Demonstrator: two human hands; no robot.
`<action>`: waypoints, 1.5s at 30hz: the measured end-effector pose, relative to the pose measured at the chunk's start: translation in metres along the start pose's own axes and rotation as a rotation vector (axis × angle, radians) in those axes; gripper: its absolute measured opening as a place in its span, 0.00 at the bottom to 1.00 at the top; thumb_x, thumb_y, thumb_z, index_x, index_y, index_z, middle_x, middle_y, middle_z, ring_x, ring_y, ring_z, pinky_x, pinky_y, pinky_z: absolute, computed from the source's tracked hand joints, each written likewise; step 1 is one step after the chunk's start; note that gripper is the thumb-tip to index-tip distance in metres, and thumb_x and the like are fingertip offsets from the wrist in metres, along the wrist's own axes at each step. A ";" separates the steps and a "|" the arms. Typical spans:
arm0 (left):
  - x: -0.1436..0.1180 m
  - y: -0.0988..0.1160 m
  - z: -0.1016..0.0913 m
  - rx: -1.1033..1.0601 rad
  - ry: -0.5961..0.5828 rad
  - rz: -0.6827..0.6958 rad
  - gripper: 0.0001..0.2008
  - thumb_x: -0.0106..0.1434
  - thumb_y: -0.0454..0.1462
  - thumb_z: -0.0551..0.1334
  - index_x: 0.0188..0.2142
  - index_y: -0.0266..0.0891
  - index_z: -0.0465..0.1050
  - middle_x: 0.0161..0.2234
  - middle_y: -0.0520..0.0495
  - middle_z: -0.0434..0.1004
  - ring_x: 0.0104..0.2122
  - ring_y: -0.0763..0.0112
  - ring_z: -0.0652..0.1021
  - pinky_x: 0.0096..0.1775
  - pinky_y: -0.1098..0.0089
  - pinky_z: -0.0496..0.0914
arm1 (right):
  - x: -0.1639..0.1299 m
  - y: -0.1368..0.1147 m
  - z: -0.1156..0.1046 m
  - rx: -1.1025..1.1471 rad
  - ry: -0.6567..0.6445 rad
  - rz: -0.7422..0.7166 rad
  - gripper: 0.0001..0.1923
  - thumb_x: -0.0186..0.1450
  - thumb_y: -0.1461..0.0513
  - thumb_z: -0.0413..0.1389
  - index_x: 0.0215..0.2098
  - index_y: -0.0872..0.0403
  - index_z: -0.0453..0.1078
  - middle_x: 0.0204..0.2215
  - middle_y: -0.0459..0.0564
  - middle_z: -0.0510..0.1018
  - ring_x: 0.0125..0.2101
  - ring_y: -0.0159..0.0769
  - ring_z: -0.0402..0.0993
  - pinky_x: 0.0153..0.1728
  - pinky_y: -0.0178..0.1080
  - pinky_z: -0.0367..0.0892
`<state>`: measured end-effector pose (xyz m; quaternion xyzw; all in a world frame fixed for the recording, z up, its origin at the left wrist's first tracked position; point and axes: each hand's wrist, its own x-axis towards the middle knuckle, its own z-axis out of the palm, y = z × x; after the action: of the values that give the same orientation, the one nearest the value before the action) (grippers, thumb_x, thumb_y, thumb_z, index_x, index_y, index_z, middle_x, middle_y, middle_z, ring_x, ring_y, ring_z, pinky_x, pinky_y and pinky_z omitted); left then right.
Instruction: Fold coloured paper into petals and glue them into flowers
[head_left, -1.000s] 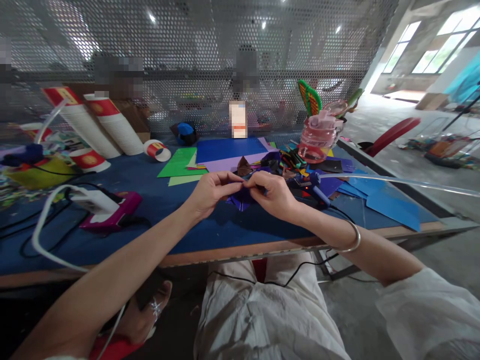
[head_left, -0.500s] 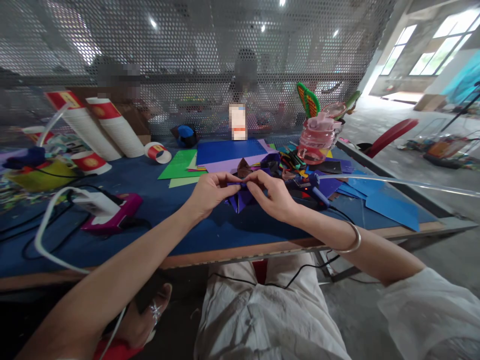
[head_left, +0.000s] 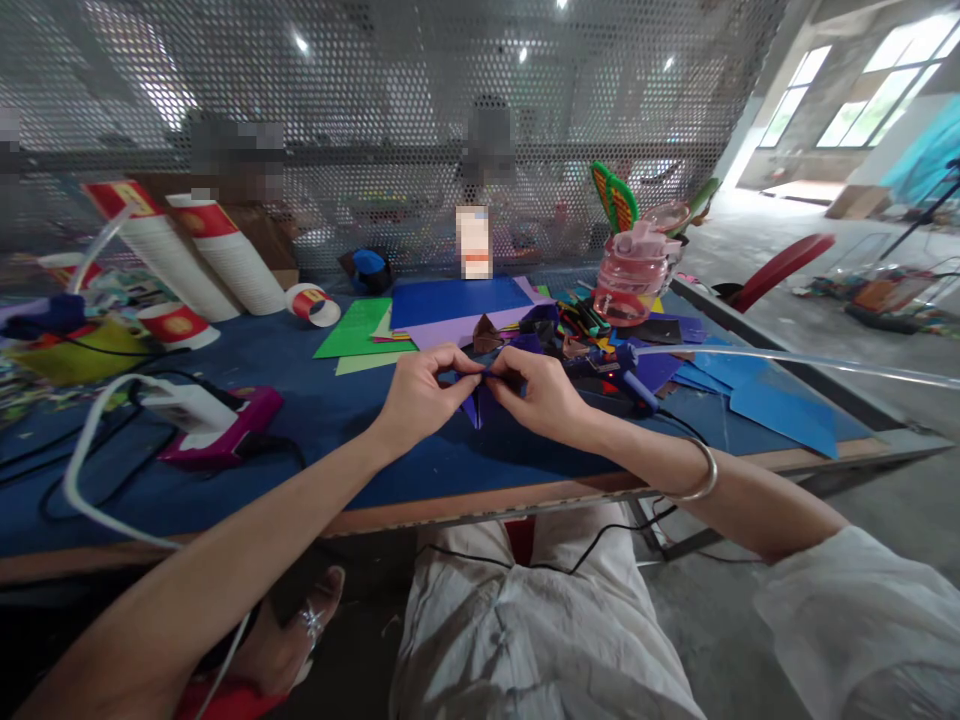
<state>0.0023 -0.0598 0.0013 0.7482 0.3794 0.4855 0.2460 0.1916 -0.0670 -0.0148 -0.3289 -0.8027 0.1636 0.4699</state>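
Both hands, left hand & right hand, are pinching the purple paper fold; crease prob slipping crooked w/ uneven pressure, glue gun sitting at 3 o'clock.

Our forearms are bare — the right wrist carries a thin silver bangle, and a loose off-white sleeve begins past that elbow. Crumpled off-white trousers cover our lap — no rings visible.

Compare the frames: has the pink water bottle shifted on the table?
No. The pink water bottle keeps its place beside the blue paper sheet; small offsets come from camera motion.
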 end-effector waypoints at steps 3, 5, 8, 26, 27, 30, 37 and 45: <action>0.001 -0.001 0.000 -0.034 -0.029 -0.024 0.02 0.54 0.36 0.68 0.28 0.39 0.80 0.29 0.47 0.83 0.32 0.64 0.81 0.38 0.67 0.75 | 0.001 0.001 -0.002 -0.052 -0.008 -0.086 0.06 0.62 0.67 0.53 0.28 0.51 0.62 0.25 0.44 0.71 0.28 0.32 0.65 0.33 0.35 0.61; 0.002 -0.002 0.000 -0.048 -0.044 -0.038 0.03 0.54 0.37 0.68 0.28 0.39 0.79 0.29 0.47 0.82 0.32 0.65 0.81 0.39 0.67 0.75 | 0.001 0.003 -0.003 -0.088 -0.006 -0.112 0.06 0.62 0.67 0.52 0.28 0.51 0.63 0.27 0.46 0.72 0.30 0.34 0.66 0.34 0.36 0.62; 0.002 -0.002 0.002 -0.016 -0.060 -0.033 0.05 0.55 0.37 0.67 0.32 0.39 0.77 0.32 0.47 0.82 0.34 0.65 0.80 0.34 0.70 0.75 | 0.002 0.007 -0.003 -0.121 -0.005 -0.107 0.07 0.64 0.67 0.52 0.29 0.51 0.63 0.28 0.48 0.73 0.31 0.36 0.68 0.35 0.37 0.62; 0.002 -0.001 0.004 0.101 0.097 0.127 0.07 0.62 0.34 0.62 0.38 0.40 0.78 0.38 0.46 0.79 0.41 0.65 0.78 0.43 0.67 0.75 | 0.001 0.014 0.007 0.093 0.053 0.335 0.08 0.64 0.56 0.57 0.33 0.51 0.66 0.23 0.42 0.73 0.25 0.31 0.67 0.27 0.34 0.61; 0.001 0.000 0.005 0.095 0.081 0.115 0.06 0.61 0.34 0.62 0.38 0.40 0.78 0.38 0.46 0.79 0.41 0.65 0.78 0.40 0.69 0.75 | 0.002 0.013 0.005 0.064 0.062 0.316 0.07 0.63 0.58 0.57 0.32 0.51 0.65 0.23 0.42 0.72 0.24 0.31 0.67 0.27 0.34 0.60; 0.000 0.003 0.005 0.094 0.004 0.080 0.09 0.60 0.35 0.64 0.41 0.39 0.77 0.41 0.44 0.79 0.40 0.64 0.79 0.31 0.73 0.72 | 0.002 0.007 0.001 -0.017 0.035 0.252 0.04 0.61 0.61 0.56 0.31 0.52 0.64 0.23 0.41 0.71 0.23 0.30 0.65 0.27 0.34 0.58; 0.001 0.005 0.002 0.134 -0.056 0.103 0.06 0.63 0.39 0.65 0.34 0.40 0.79 0.34 0.46 0.81 0.36 0.66 0.79 0.33 0.71 0.71 | 0.001 0.000 0.001 -0.028 -0.002 0.214 0.03 0.62 0.62 0.56 0.32 0.52 0.66 0.24 0.43 0.73 0.25 0.31 0.68 0.29 0.35 0.59; 0.004 -0.002 0.004 -0.002 0.093 0.012 0.06 0.59 0.39 0.67 0.30 0.38 0.77 0.27 0.49 0.77 0.29 0.69 0.75 0.31 0.71 0.69 | 0.001 0.006 0.005 0.150 0.060 0.198 0.06 0.64 0.60 0.55 0.39 0.52 0.67 0.28 0.43 0.76 0.28 0.32 0.71 0.33 0.36 0.64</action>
<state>0.0056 -0.0555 0.0002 0.7269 0.3854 0.5216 0.2258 0.1893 -0.0620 -0.0198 -0.3753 -0.7375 0.2589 0.4983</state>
